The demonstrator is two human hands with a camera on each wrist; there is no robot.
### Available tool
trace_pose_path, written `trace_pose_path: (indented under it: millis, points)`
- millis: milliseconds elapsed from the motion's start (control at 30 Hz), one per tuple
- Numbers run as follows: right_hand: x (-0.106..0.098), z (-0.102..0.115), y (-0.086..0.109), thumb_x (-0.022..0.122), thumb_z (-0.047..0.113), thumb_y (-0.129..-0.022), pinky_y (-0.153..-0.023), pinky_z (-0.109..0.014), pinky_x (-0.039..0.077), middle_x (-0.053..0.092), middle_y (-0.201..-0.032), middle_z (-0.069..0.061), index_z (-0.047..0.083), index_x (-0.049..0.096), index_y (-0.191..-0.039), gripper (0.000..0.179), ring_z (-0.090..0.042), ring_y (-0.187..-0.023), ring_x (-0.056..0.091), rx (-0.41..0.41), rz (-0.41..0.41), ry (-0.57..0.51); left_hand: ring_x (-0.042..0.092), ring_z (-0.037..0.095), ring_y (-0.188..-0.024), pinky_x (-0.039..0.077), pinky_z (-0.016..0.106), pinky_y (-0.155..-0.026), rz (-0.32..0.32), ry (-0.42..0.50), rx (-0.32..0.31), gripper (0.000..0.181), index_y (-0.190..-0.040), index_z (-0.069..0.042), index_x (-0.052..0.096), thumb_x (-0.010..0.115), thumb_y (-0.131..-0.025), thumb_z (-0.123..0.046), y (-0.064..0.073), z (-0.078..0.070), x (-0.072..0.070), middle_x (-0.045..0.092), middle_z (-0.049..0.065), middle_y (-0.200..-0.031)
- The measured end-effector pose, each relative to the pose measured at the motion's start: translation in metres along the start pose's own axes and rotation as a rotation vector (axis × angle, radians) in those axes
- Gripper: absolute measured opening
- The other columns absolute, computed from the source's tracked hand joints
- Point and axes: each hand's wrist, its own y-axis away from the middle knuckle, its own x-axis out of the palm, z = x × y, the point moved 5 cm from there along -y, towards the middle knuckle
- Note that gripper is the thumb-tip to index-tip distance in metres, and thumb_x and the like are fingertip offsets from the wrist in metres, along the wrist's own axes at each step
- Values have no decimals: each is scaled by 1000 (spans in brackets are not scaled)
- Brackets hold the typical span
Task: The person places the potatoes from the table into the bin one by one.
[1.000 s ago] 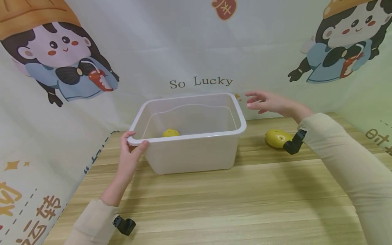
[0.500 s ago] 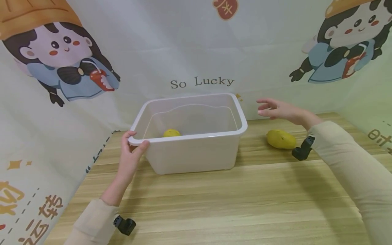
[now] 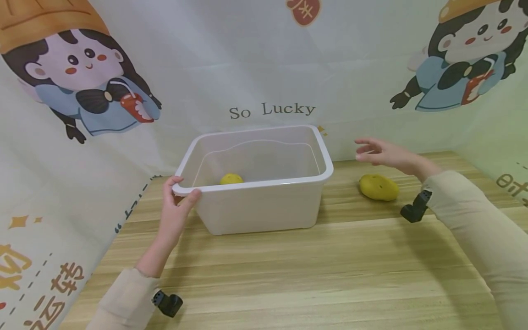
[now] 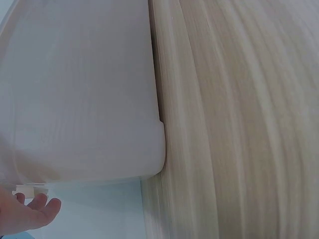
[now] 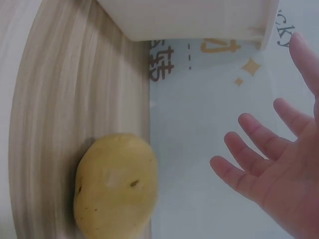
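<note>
A white plastic storage bin (image 3: 255, 208) stands upright on the table. My left hand (image 3: 175, 208) grips its front left corner, the thumb over the front rim and the fingers at the side; in the left wrist view the fingertips (image 4: 42, 206) show beside the bin's wall. Inside the bin a yellow rounded thing (image 3: 231, 178) is partly hidden by the front wall. To the right of the bin a yellow potato (image 3: 378, 187) with small dark eyes lies on the table. Above and behind it hovers my right hand (image 3: 385, 154), fingers spread in the right wrist view, touching nothing.
The wood-grain table (image 3: 288, 275) stretches in front of the bin. A white printed cloth (image 3: 198, 82) hangs close behind the bin and along both sides. A small black device (image 3: 416, 207) is worn on the right wrist, another black device (image 3: 167, 302) on the left.
My right hand has moved right and a little lower, away from the bin's right rim to above the potato. The left hand keeps its grip on the rim, and the bin stays put.
</note>
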Motion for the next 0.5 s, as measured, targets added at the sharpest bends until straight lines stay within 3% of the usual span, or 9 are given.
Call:
trace_pose_path:
  millis: [500]
  points:
    - [4,-25,7,48,30,-94,-102,-60,22,24,-142,-29,6,8,-146,69,-46,-128,25,18,-23,30,39,12,-106,41,13,-81,-3,-8,6,44,-126,-13,26,53,-92,-12,0,0,-1,32,4,-123]
